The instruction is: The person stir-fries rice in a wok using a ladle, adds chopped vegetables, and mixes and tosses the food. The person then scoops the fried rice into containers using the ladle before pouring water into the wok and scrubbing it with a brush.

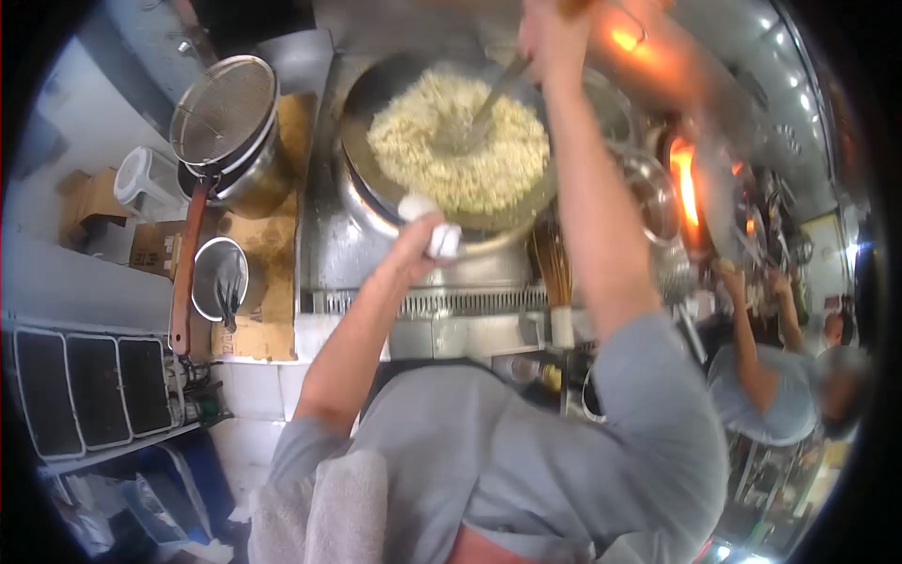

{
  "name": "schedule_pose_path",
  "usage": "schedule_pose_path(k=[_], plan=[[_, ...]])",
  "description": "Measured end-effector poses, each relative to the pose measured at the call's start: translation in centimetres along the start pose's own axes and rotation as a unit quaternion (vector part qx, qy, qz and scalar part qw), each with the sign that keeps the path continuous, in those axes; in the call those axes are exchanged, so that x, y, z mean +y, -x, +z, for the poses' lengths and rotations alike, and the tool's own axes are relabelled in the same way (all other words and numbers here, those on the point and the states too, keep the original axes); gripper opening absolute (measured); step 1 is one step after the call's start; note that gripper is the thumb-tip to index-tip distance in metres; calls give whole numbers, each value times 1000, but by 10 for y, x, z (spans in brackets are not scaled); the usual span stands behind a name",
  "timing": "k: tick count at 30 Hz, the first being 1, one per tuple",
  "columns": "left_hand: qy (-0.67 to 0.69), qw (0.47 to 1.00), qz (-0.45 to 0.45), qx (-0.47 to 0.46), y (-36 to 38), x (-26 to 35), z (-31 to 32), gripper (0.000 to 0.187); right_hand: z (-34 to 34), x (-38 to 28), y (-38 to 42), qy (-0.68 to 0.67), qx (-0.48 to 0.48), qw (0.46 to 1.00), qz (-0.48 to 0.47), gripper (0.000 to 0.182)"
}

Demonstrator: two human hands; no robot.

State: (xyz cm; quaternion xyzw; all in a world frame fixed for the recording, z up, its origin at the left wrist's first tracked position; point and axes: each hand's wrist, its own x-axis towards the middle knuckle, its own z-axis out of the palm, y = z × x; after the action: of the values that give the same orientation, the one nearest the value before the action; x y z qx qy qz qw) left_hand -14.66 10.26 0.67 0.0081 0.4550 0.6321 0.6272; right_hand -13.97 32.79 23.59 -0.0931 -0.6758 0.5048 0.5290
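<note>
A large dark wok [355, 141] sits on the stove, holding a heap of pale yellow, grainy food [413, 122]. My left hand [423, 244] is closed around a folded white cloth [444, 242] at the near-left rim of the wok. Reaching over the far right side, my right hand [552, 42] grips the handle of a wok spatula [484, 117]. Its metal blade is in the food, smeared by motion. A brown end of the handle shows above the right hand.
Left of the stove, a round mesh strainer [225, 113] rests on a metal pot [263, 174], near a pot with utensils [221, 282]. A bamboo brush [552, 268] stands right of the wok. Flames [688, 183] burn farther right, where another person [775, 385] works.
</note>
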Motion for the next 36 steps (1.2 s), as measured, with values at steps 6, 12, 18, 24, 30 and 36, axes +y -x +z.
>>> schedule_pose_path(k=[6,12,18,24,30,36], plan=[[-14,1000,-6,-8,11,13,8,17,-34,-58,50,-60,79,995,11,28],[-9,999,-28,26,20,12,14,12,-42,-77,23,-96,0,995,0,21],[-26,999,-31,25,27,2,12,13,-47,-23,-9,-411,-47,900,134,24],[-3,999,-21,24,21,10,12,13,-22,48,-77,-216,129,964,89,21],[62,996,-38,43,-2,6,10,18,-13,-57,-3,-156,-2,984,83,19],[135,988,44,64,103,-52,44,20,-28,-60,-10,-129,72,986,82,18]])
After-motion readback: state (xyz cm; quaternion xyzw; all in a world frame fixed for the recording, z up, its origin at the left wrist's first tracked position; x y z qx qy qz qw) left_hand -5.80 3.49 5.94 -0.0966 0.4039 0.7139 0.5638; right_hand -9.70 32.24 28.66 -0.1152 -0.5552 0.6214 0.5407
